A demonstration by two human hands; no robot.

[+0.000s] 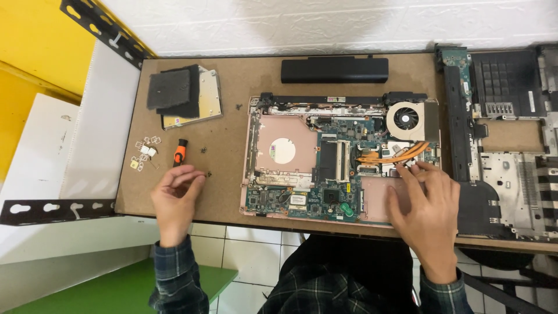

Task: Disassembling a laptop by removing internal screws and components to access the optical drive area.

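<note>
An opened pink laptop base (285, 148) lies on the brown board, its green circuit board, copper heat pipe (392, 154) and round fan (406, 119) exposed. My right hand (427, 203) rests on the laptop's right side, fingertips touching the area just below the copper heat pipe. My left hand (174, 195) lies on the board to the left, fingers curled together over a small dark screw (208, 173); whether it pinches anything is unclear. An orange and black screwdriver (180, 152) lies just above the left hand.
A black battery (335, 70) lies at the back. A flat drive with a dark foam pad (183, 96) sits at the back left, small white parts (145, 154) below it. A dismantled black laptop shell (505, 139) fills the right. Loose screws dot the board (226, 192).
</note>
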